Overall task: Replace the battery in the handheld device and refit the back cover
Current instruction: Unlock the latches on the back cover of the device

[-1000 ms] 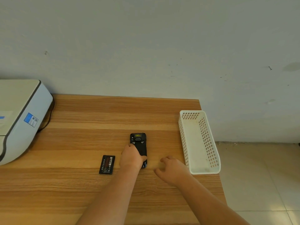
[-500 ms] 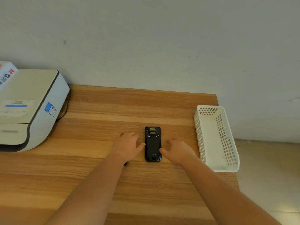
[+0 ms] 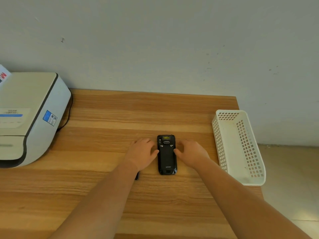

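Flanking the handheld device (image 3: 166, 155), left hand (image 3: 141, 155) and right hand (image 3: 192, 153) rest spread; white basket (image 3: 222, 152) sits alongside.

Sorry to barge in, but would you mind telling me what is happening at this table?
A person has a black handheld device lying back-up on the wooden table. The left hand and right hand flank it, thumbs touching its sides. The back cover is on. A dark item peeks out under the left wrist.

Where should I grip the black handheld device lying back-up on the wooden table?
Probably the black handheld device by its two long edges at mid-length, pinching from left and right: it lies flat, narrow and lengthwise, and the left hand and right hand already flank it.
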